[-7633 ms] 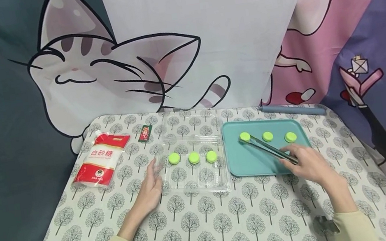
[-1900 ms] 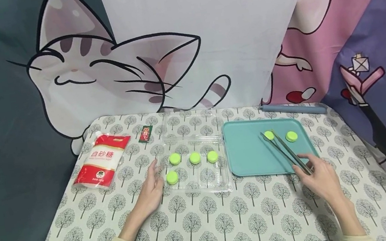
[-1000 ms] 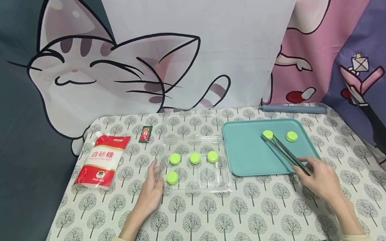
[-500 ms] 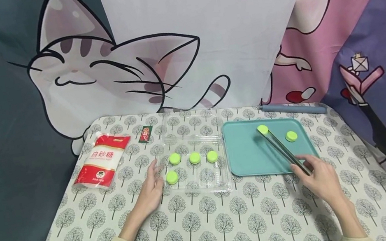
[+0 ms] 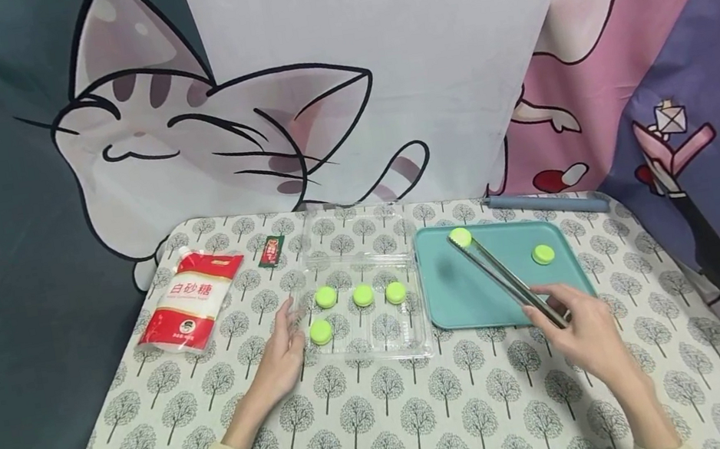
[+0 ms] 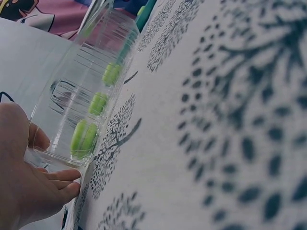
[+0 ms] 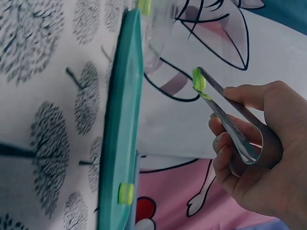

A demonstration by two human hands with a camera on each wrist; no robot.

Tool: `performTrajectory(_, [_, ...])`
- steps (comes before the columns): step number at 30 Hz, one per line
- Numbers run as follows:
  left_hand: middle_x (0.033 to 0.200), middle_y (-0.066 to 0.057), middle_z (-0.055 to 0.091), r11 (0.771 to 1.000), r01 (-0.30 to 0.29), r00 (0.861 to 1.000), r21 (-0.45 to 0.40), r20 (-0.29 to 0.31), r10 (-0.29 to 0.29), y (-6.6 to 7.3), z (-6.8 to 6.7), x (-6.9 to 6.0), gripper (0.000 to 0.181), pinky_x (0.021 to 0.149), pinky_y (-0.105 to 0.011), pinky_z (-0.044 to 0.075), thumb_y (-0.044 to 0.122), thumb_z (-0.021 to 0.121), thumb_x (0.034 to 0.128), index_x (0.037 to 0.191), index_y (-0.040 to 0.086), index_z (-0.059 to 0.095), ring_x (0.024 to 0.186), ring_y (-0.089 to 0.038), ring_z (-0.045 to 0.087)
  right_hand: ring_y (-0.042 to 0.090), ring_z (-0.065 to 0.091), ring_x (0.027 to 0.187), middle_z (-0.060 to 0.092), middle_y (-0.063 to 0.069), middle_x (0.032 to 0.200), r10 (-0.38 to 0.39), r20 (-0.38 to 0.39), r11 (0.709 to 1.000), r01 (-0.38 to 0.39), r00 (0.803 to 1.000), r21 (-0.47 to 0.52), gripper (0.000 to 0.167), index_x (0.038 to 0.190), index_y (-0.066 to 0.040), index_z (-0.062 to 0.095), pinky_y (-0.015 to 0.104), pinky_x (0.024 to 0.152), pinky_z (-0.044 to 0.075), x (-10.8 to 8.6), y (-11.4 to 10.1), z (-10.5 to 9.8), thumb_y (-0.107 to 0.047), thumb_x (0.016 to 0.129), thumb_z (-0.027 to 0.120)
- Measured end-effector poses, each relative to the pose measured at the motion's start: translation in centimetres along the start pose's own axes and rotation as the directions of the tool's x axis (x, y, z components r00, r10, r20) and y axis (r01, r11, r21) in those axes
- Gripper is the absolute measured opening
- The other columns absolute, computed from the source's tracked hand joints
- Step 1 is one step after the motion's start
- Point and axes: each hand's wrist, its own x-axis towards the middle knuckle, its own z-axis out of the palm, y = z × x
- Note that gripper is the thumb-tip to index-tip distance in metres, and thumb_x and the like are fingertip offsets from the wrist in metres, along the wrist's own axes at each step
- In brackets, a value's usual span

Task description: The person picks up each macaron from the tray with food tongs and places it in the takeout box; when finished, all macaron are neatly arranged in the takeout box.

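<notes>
In the head view, my right hand (image 5: 581, 327) holds metal food tongs (image 5: 503, 273). Their tips pinch a green macaron (image 5: 460, 237), lifted above the teal tray (image 5: 456, 303); the right wrist view shows this macaron (image 7: 198, 80) clear of the tray. Another macaron (image 5: 543, 254) lies on the tray's right side. My left hand (image 5: 279, 354) holds the left edge of an open clear plastic box (image 5: 412, 341); in the left wrist view its digits are on both sides of the box corner. Several green macarons (image 5: 363, 295) sit inside, three behind and one at front left.
A red and white sugar bag (image 5: 193, 300) lies at the left of the tree-print tablecloth (image 5: 363, 433). Near it is a small green and red packet (image 5: 272, 251). The box's lid (image 5: 354, 229) is folded back. A grey-blue rod (image 5: 546, 204) lies behind the tray.
Since the oldest frame, one macaron has appeared at the box's front left. The tongs have closed on the tray's middle macaron, lifted it and moved left. My left hand stays put.
</notes>
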Motion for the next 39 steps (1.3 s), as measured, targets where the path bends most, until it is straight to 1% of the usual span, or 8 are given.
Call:
performTrajectory(5, [0.158,-0.025,0.039,1.000,-0.004,1.000,-0.001,-0.001,0.004,0.0,0.0,-0.1,0.064,0.121,-0.064,0.026,0.009,0.041,0.1048,0.162,0.006,0.012,0.145,-0.048,0.037,0.002,0.044,0.054,0.057,-0.005,0.071,-0.054,0.007,0.998,0.054,0.999,0.019,0.033,0.115,-0.005,0.071,0.021,0.045,0.040,0.2,-1.0,0.3,-0.010,0.084,0.081])
performTrajectory(10, [0.158,-0.024,0.039,1.000,-0.008,1.000,-0.004,0.000,0.008,-0.1,0.0,0.0,0.064,0.121,-0.064,0.027,0.009,0.041,0.1048,0.162,0.007,0.012,0.144,-0.048,0.038,0.000,0.040,0.053,0.055,-0.008,0.071,-0.117,0.035,0.993,0.115,0.993,0.031,0.033,0.113,-0.005,0.072,0.020,0.043,0.036,0.4,-2.0,0.6,-0.009,0.082,0.081])
performTrajectory(16, [0.158,-0.023,0.040,1.000,-0.014,1.000,-0.009,0.000,0.014,-0.2,0.0,0.0,0.064,0.121,-0.063,0.027,0.008,0.041,0.1044,0.162,0.006,0.012,0.144,-0.047,0.039,-0.004,0.038,0.053,0.054,-0.013,0.070,-0.195,0.087,0.978,0.188,0.977,0.086,0.028,0.111,0.000,0.071,0.018,0.042,0.036,0.7,-3.5,1.2,-0.007,0.084,0.077])
performTrajectory(21, [0.158,-0.022,0.041,1.000,-0.018,1.000,-0.010,0.001,0.018,-0.1,0.1,0.1,0.064,0.121,-0.064,0.026,0.008,0.041,0.1046,0.161,0.006,0.012,0.145,-0.047,0.038,-0.005,0.038,0.053,0.054,-0.014,0.072,-0.243,0.146,0.967,0.228,0.959,0.112,0.030,0.112,-0.002,0.072,0.018,0.041,0.037,1.1,-4.4,1.6,-0.008,0.084,0.078])
performTrajectory(26, [0.157,-0.022,0.041,1.000,-0.012,1.000,-0.009,-0.002,0.012,-0.1,0.1,0.1,0.064,0.120,-0.064,0.027,0.009,0.041,0.1045,0.162,0.006,0.012,0.144,-0.047,0.039,-0.006,0.040,0.055,0.057,-0.014,0.075,-0.299,0.211,0.953,0.281,0.931,0.112,0.031,0.112,-0.006,0.073,0.016,0.044,0.038,1.6,-5.2,2.1,-0.012,0.082,0.081])
performTrajectory(29, [0.157,-0.023,0.042,1.000,-0.010,1.000,-0.010,-0.004,0.010,-0.1,0.1,0.0,0.064,0.120,-0.064,0.028,0.009,0.042,0.1045,0.162,0.007,0.012,0.143,-0.047,0.040,-0.006,0.041,0.057,0.061,-0.013,0.078,-0.315,0.272,0.949,0.297,0.909,0.107,0.030,0.111,-0.007,0.073,0.016,0.046,0.039,1.9,-5.7,2.4,-0.014,0.083,0.081])
performTrajectory(34, [0.157,-0.023,0.042,1.000,-0.014,1.000,-0.011,-0.006,0.014,-0.2,0.1,0.0,0.064,0.120,-0.064,0.027,0.008,0.042,0.1043,0.162,0.007,0.012,0.144,-0.047,0.040,-0.006,0.038,0.055,0.059,-0.015,0.076,-0.300,0.399,0.953,0.290,0.867,0.088,0.028,0.112,-0.009,0.074,0.017,0.047,0.037,2.4,-6.5,2.9,-0.018,0.086,0.079])
performTrajectory(39, [0.157,-0.023,0.041,1.000,-0.013,1.000,-0.009,-0.006,0.013,-0.2,0.1,0.0,0.064,0.120,-0.065,0.027,0.008,0.042,0.1043,0.162,0.006,0.012,0.144,-0.047,0.039,-0.005,0.038,0.055,0.060,-0.013,0.076,-0.310,0.487,0.946,0.315,0.816,0.074,0.028,0.114,-0.010,0.074,0.016,0.046,0.036,3.1,-7.2,3.4,-0.021,0.089,0.076])
